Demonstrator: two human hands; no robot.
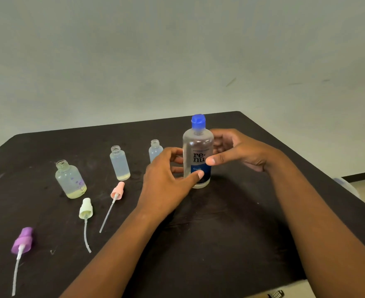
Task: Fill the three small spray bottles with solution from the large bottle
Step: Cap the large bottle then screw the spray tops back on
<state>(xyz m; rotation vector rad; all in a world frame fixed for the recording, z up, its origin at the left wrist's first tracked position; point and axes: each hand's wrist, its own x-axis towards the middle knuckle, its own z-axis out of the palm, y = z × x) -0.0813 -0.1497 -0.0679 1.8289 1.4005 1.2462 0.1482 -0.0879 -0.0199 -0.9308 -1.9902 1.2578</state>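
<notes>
The large clear bottle (197,153), with a blue cap and blue label, stands upright on the dark table (231,222). My left hand (166,179) holds its lower left side, thumb on the label. My right hand (237,150) curls round its right side, thumb on the front and fingers behind. Three small open bottles stand to the left: a round one (69,181) and a slim one (119,164), each with a little yellowish liquid at the bottom, and a third (155,149) partly hidden behind my left hand.
Three spray heads with dip tubes lie on the table in front of the small bottles: purple (23,239) at the near left, pale green (86,208) and pink (117,190). The table's right edge (327,168) runs close to my right forearm.
</notes>
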